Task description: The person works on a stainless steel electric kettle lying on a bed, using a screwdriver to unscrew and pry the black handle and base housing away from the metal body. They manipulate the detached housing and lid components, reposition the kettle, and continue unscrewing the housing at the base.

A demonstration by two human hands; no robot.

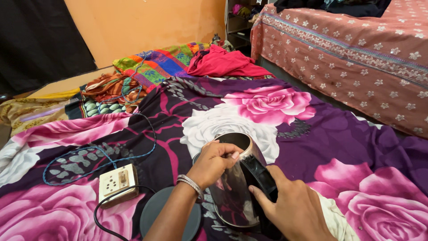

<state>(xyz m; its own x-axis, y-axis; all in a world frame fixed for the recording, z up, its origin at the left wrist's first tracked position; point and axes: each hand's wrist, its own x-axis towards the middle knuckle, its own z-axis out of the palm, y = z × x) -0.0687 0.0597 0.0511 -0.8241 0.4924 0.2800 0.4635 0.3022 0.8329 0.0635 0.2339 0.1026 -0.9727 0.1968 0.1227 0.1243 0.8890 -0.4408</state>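
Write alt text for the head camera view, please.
Two bare hands hold a steel electric kettle tilted over a floral bedsheet: the left hand at its rim, the right hand on its black handle. A round base and a switch socket box lie alongside.

There are no boxes, packs, labels, signs or screens to see here.
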